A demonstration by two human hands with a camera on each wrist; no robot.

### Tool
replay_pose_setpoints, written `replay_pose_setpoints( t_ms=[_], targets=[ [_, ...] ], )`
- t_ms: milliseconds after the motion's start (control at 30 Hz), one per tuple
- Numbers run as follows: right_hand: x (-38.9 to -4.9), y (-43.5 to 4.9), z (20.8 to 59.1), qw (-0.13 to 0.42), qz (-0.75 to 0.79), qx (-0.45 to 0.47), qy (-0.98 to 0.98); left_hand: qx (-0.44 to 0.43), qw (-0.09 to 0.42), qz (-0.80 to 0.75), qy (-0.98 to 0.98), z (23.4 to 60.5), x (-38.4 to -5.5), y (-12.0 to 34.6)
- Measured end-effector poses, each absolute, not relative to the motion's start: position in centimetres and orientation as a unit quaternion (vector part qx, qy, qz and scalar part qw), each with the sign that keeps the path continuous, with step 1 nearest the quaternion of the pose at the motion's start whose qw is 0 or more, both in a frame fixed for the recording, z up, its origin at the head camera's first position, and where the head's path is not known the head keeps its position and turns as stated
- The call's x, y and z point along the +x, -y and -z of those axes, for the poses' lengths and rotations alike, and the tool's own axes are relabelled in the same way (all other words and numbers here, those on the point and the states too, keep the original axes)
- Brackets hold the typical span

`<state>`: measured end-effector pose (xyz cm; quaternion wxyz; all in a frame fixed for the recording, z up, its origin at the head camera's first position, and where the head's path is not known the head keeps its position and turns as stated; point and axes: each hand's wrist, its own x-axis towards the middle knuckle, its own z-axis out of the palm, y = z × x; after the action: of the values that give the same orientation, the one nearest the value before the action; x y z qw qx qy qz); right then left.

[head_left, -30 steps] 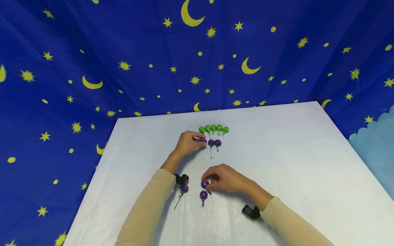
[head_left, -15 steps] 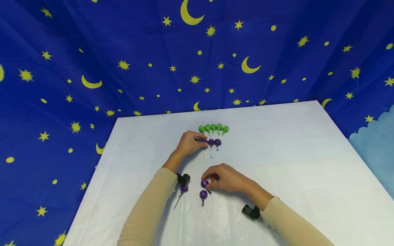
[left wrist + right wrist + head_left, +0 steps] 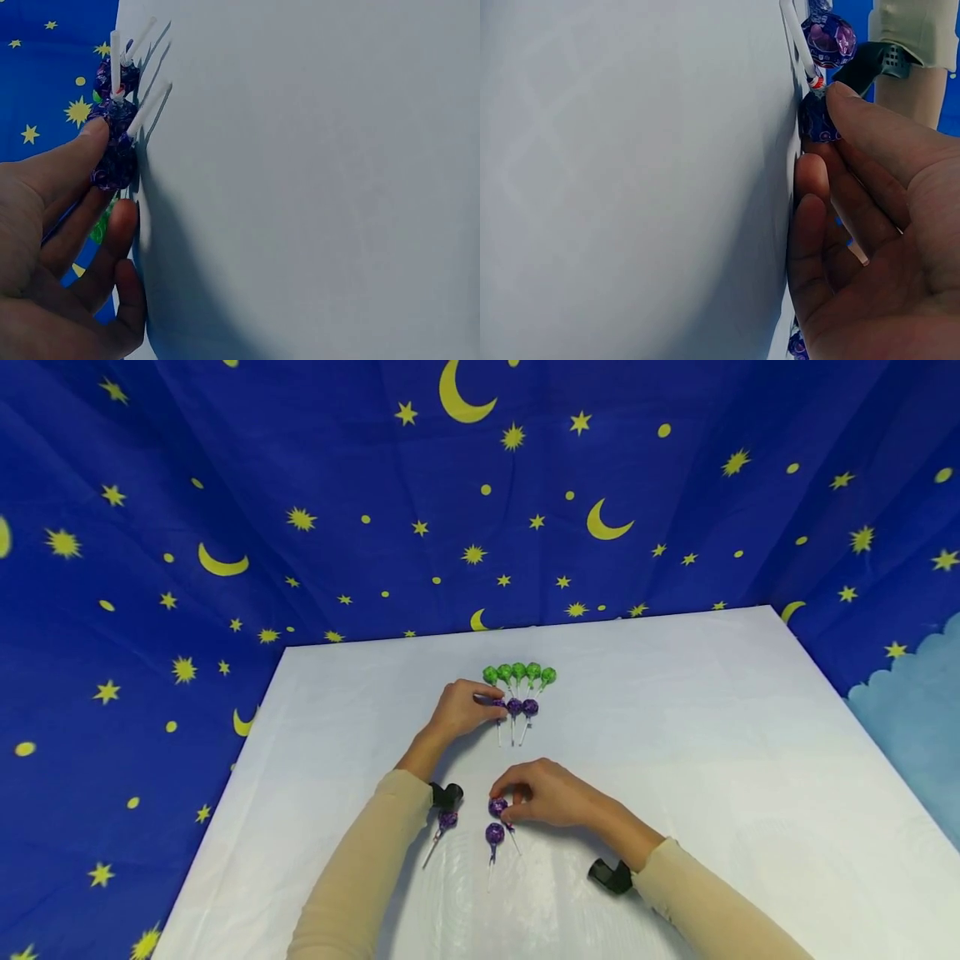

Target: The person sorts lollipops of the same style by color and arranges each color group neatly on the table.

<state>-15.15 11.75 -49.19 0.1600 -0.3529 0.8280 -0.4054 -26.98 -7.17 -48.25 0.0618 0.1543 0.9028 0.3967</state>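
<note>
With thumb and fingers my left hand [image 3: 461, 708] pinches the head of a purple-wrapped lollipop [image 3: 112, 171], at the left end of a short purple row. Two more purple lollipops, a middle one [image 3: 513, 707] and a right one [image 3: 530, 707], lie close beside it, sticks toward me. Nearer the front, my right hand [image 3: 551, 793] pinches another purple lollipop [image 3: 498, 807] by its head; its stick touches or nearly touches the table. Just below that lies a loose purple lollipop [image 3: 494, 834]. One more purple lollipop [image 3: 447, 820] rests by the left wrist.
Several green lollipops [image 3: 519, 671] form a fanned row behind the purple ones, their sticks running between the purple heads. A white table [image 3: 675, 710] bears everything. Behind it hangs a blue cloth [image 3: 337, 460] with yellow moons and stars. Each wrist carries a black camera mount [image 3: 611, 877].
My left hand has shifted slightly right with its lollipop, closing up to the middle purple one, and then stayed there. The right hand and its lollipop have kept their place.
</note>
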Motion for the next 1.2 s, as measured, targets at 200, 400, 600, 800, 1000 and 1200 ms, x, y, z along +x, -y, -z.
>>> replay_pose_setpoints(
  t_ms=[200,400,600,800,1000,1200],
  targets=[
    [-15.2,-11.5,49.3,0.161,0.411,-0.35,-0.826,0.158,0.067,-0.402,-0.9,47.9,-26.7,7.6],
    [-15.1,-11.5,49.3,0.167,0.414,-0.346,-0.825,0.146,0.077,-0.39,-0.906,47.8,-26.5,7.8],
    [-15.1,-11.5,49.1,0.169,0.413,-0.343,-0.826,0.144,0.075,-0.393,-0.905,47.8,-26.5,8.1],
    [-15.1,-11.4,49.0,0.163,0.411,-0.343,-0.829,0.141,0.065,-0.397,-0.905,47.9,-26.2,8.9],
    [-15.0,-11.5,49.0,0.164,0.416,-0.344,-0.826,0.13,0.068,-0.394,-0.907,47.8,-25.9,9.8],
    [-15.0,-11.4,49.0,0.164,0.417,-0.344,-0.825,0.13,0.066,-0.395,-0.907,47.6,-25.7,10.8]
  ],
)
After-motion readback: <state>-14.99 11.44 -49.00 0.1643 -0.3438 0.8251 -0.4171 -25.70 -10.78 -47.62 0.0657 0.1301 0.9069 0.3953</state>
